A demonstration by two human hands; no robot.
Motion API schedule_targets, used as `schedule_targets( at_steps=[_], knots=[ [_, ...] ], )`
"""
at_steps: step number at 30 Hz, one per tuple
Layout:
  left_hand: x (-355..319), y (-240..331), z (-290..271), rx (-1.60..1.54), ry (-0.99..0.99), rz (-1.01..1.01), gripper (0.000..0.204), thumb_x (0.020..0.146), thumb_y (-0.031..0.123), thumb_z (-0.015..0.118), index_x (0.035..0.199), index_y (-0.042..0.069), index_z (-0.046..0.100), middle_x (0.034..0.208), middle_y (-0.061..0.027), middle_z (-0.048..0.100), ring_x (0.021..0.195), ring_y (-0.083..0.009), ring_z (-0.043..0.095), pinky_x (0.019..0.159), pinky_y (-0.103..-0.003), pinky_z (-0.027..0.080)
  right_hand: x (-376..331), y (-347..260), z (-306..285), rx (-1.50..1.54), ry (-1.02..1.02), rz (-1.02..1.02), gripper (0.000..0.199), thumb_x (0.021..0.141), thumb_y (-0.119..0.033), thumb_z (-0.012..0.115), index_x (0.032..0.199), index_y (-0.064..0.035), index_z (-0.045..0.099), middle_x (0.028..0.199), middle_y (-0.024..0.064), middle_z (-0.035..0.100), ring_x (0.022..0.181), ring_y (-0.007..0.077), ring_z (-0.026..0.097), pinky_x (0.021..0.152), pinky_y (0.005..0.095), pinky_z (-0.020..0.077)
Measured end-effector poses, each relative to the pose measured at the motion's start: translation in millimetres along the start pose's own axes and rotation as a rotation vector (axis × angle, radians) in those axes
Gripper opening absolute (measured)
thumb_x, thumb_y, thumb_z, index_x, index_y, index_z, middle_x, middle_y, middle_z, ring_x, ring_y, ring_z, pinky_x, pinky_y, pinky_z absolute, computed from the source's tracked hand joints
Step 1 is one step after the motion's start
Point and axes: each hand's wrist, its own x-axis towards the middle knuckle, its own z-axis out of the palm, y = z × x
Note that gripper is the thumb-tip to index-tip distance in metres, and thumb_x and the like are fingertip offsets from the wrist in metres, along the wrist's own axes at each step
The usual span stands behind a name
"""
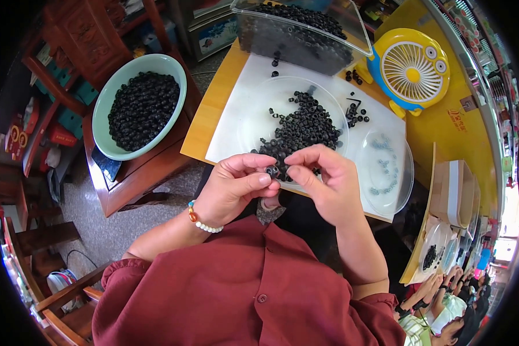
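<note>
Left hand (233, 187): thumb and forefinger pressed together, pinching 1 small black ring (271, 170), other fingers curled in; right hand (323, 181): thumb and forefinger tips nearly closed, touching the same ring from the other side, remaining fingers loosely bent; ring sits between both hands, just above the near edge of the table (213, 109), over the clear round dish (259, 115).

Counts: 2 hands; 1 ring in the grip; 1 heap of black rings (303, 130) in the dish, too many to count; 1 clear rectangular tub (297, 34) packed with more of them at the far end; 1 pale green bowl (106, 109), also full, on a dark wooden stool (132, 179) to the left; 1 clear round lid (386, 173) to the right holding a few small greyish pieces; loose rings scattered on the white mat (236, 86); 1 yellow-and-blue desk fan (412, 69).

Materials: rings matte black, short cylindrical, rubber or plastic, can't tell which; dish, tub, lid are transparent plastic; bowl glossy; tabletop yellow laminate; bead bracelet (202, 222) on left wrist, white with orange; dark red sleeves.

Other people's hands (438, 294) at lower right, separate bench.
</note>
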Motion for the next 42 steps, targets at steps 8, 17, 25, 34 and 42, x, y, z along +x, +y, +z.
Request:
schedule_targets(
  at_steps=[8, 17, 25, 34, 42],
  knots=[
    [-8.5, -4.0, 21.3, 0.201, 0.023, 0.09, 0.022, 0.082, -0.005, 0.062, 0.103, 0.0, 0.062, 0.092, -0.0123, 0.066, 0.084, -0.0182, 0.066, 0.073, -0.029, 0.056, -15.1, -9.6, 0.0, -0.593, 0.08, -0.513, 0.014, 0.072, -0.001, 0.066, 0.078, -0.0117, 0.06, 0.07, -0.0028, 0.059, 0.064, 0.015, 0.056, 0.073, 0.0316, 0.0343],
    [-10.2, -9.2, 26.7, 0.399, -0.055, 0.227, 0.021, 0.084, -0.004, 0.061, 0.104, -0.001, 0.061, 0.092, -0.0129, 0.067, 0.084, -0.0161, 0.066, 0.072, -0.027, 0.056, -25.6, -11.8, -6.8, -0.447, -0.004, -0.366, 0.014, 0.073, 0.0, 0.066, 0.081, -0.0089, 0.058, 0.07, -0.0029, 0.058, 0.059, 0.0111, 0.055, 0.075, 0.0303, 0.0363],
    [-8.4, -10.3, 26.0, 0.237, -0.075, 0.031, 0.023, 0.085, -0.002, 0.059, 0.108, -0.001, 0.061, 0.094, -0.0133, 0.066, 0.086, -0.019, 0.066, 0.077, -0.028, 0.056, -31.5, -4.0, -16.1, 0.35, -0.023, 0.09, 0.012, 0.08, -0.001, 0.068, 0.085, 0.0, 0.057, 0.078, 0.0027, 0.061, 0.066, 0.0065, 0.057, 0.056, 0.0188, 0.0453],
    [-5.4, -12.7, 28.5, 0.121, -0.071, -0.022, 0.022, 0.086, -0.002, 0.059, 0.107, -0.001, 0.061, 0.095, -0.0134, 0.066, 0.085, -0.0194, 0.066, 0.078, -0.029, 0.056, -39.3, -2.6, -17.9, 0.4, 0.021, 0.103, 0.013, 0.082, 0.0, 0.066, 0.095, 0.003, 0.064, 0.083, 0.0056, 0.065, 0.069, 0.0074, 0.058, 0.058, 0.0201, 0.0478],
    [-9.3, -12.3, 35.5, 0.259, -0.04, 0.021, 0.022, 0.085, -0.003, 0.06, 0.106, -0.002, 0.061, 0.094, -0.0136, 0.066, 0.084, -0.0184, 0.067, 0.076, -0.028, 0.056, -44.2, 1.3, -22.5, 0.475, -0.013, 0.155, 0.014, 0.083, 0.0, 0.065, 0.097, 0.0028, 0.062, 0.084, 0.0051, 0.064, 0.071, 0.0077, 0.059, 0.063, 0.0199, 0.0477]
  ],
)
